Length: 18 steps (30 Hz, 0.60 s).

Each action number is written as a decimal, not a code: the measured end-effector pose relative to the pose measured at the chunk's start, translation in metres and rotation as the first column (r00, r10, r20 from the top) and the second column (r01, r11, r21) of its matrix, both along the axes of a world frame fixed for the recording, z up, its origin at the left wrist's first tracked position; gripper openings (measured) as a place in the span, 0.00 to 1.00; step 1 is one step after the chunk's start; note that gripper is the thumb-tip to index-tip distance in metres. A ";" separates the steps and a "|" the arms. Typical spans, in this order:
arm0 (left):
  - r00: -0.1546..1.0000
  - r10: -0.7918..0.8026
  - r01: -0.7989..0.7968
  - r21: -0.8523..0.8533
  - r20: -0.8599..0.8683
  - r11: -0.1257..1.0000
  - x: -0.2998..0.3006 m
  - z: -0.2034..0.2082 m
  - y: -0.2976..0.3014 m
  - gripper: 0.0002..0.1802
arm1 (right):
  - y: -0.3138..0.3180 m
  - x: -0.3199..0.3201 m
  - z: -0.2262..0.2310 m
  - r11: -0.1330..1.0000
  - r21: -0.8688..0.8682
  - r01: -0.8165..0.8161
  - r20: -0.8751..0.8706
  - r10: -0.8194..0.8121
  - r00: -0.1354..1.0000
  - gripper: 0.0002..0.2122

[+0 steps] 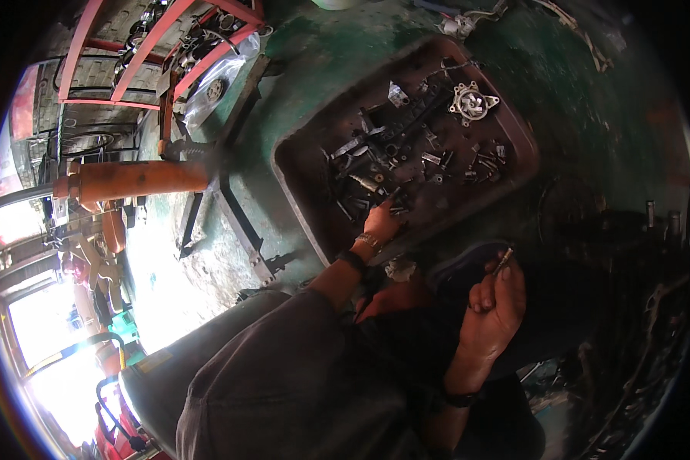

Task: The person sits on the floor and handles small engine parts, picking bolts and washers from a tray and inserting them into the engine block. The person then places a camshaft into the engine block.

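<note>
Your right hand (495, 308) is closed: thumb and fingers pinch a small bolt-like part (504, 259), which projects beyond the fingertips. Your left hand (383, 222) is lowered into the brown tray (445, 205), its fingers reaching among loose metal parts; whether it grips one cannot be told. A tan cylindrical part (366, 183) lies just ahead and left of your left fingertips. A round metal housing (473, 103) sits in the tray, farther ahead and right of your left hand.
</note>
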State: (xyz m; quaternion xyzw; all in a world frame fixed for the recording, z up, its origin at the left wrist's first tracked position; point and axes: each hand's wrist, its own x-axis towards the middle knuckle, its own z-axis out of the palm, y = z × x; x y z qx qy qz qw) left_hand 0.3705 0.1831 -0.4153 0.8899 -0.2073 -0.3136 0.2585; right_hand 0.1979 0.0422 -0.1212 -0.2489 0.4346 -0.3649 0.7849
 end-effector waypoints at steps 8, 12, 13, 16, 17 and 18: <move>0.971 -0.049 0.047 0.012 0.235 0.999 0.000 -0.044 0.059 0.14 | 0.001 -0.001 0.001 1.000 -0.012 -0.004 -0.018 0.004 1.000 0.10; 0.962 -0.155 0.085 0.298 0.223 0.951 0.009 -0.069 0.087 0.12 | 0.003 -0.002 0.004 1.000 -0.015 -0.005 -0.077 0.003 0.997 0.11; 0.943 -0.204 0.109 0.335 0.263 0.936 0.013 -0.071 0.089 0.11 | 0.003 -0.001 0.004 1.000 -0.027 -0.003 -0.102 0.000 0.995 0.11; 0.947 -0.078 -0.023 0.305 0.313 0.952 0.028 -0.066 0.093 0.11 | 0.003 -0.003 0.004 0.999 -0.042 -0.012 -0.067 0.009 0.998 0.11; 0.950 0.098 -0.174 0.242 0.295 0.955 0.034 -0.062 0.093 0.11 | 0.002 -0.003 0.004 0.999 -0.041 -0.015 -0.067 0.012 0.998 0.11; 0.913 0.261 -0.317 0.142 0.313 0.938 0.041 -0.059 0.093 0.12 | 0.002 -0.003 0.004 0.999 -0.042 -0.018 -0.066 0.016 0.998 0.11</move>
